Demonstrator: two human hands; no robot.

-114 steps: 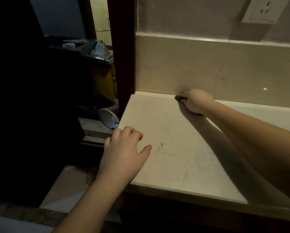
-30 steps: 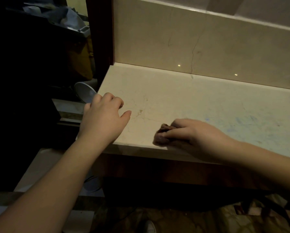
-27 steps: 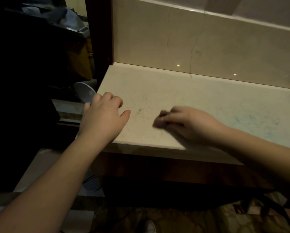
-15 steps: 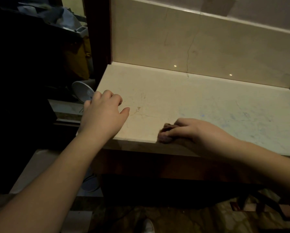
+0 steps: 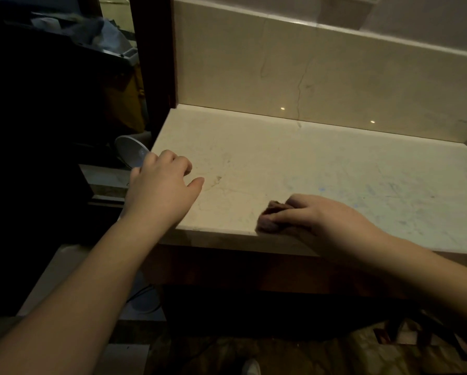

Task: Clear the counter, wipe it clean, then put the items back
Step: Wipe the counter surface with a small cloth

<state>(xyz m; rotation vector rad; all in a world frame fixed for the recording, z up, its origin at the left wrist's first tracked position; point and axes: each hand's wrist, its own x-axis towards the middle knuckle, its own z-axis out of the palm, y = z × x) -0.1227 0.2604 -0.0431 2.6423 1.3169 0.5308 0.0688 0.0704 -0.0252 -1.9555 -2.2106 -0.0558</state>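
Left hand (image 5: 162,190) lay palm down on the front left corner of the worktop (image 5: 294,163), fingers loosely bent at the knuckles, thumb stretched out to the right along the stone. It held nothing. Forearm ran back toward the lower left of the view.

Right hand (image 5: 319,220) sat at the front edge of the worktop, right of the left hand and well apart from it. Fingers curled over a small cloth (image 5: 270,219) and pressed it against the stone, thumb side toward the edge. Only the left end of the cloth showed past the fingertips; the rest was hidden under the hand.

Cloth: dark, brownish-purple in the dim light, bunched into a lump, folds visible on top. It rested right at the front lip, about midway along the visible edge.

Worktop: pale cream stone with faint veins and a small brown mark just right of the left thumb. Faint bluish streaks on the right half. A cream stone upstand (image 5: 321,77) ran along the back edge, with a thin dark crack line down it and two small bright light spots near its foot.

Off the left edge, lower down, a round white object (image 5: 131,155) showed beside the left hand's fingers; what it was could not be told. Dark wooden post (image 5: 156,63) at the back left corner.
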